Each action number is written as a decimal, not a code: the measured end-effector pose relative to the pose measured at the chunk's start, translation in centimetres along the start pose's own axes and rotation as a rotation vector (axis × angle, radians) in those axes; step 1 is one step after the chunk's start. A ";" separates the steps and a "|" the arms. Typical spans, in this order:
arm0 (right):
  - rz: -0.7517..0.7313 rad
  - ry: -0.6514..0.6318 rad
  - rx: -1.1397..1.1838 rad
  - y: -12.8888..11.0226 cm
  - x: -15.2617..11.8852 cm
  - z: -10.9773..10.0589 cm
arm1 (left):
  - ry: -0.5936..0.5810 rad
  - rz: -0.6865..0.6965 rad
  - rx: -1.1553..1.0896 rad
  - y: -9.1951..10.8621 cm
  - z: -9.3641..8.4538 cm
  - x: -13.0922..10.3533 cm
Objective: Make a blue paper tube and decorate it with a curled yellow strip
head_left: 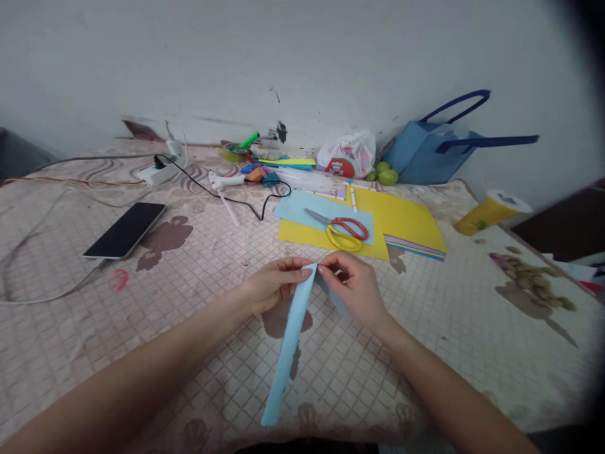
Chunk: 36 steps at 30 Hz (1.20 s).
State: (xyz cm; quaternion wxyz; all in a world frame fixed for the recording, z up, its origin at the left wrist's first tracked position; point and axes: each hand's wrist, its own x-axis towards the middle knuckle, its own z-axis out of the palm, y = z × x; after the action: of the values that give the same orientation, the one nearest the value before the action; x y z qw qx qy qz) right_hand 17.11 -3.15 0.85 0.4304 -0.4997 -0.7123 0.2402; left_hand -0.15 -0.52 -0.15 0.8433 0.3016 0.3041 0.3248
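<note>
A person's left hand (276,285) and right hand (357,289) are bare, as are the slim forearms (165,359), as far as seen; black material (307,447), possibly clothing, shows at the near edge.

1 phone (126,230), 1 blue bag (423,154).

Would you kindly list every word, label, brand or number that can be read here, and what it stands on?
No text can be read for certain.
White plastic bag: white print on a red patch, too blurred to read.
Yellow-wrapped roll: a green mark, no legible words.
</note>
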 end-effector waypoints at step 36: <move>0.100 -0.226 -0.828 11.9 11.4 -5.2 | 0.172 -0.030 -0.073 0.7 0.7 -0.3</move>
State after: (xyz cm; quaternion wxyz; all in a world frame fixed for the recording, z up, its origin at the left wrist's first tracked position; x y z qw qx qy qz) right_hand 26.12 11.48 -1.42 0.1005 -0.6348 -0.7661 0.0081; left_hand -0.12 -0.55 0.93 0.8292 0.2371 0.3679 0.3477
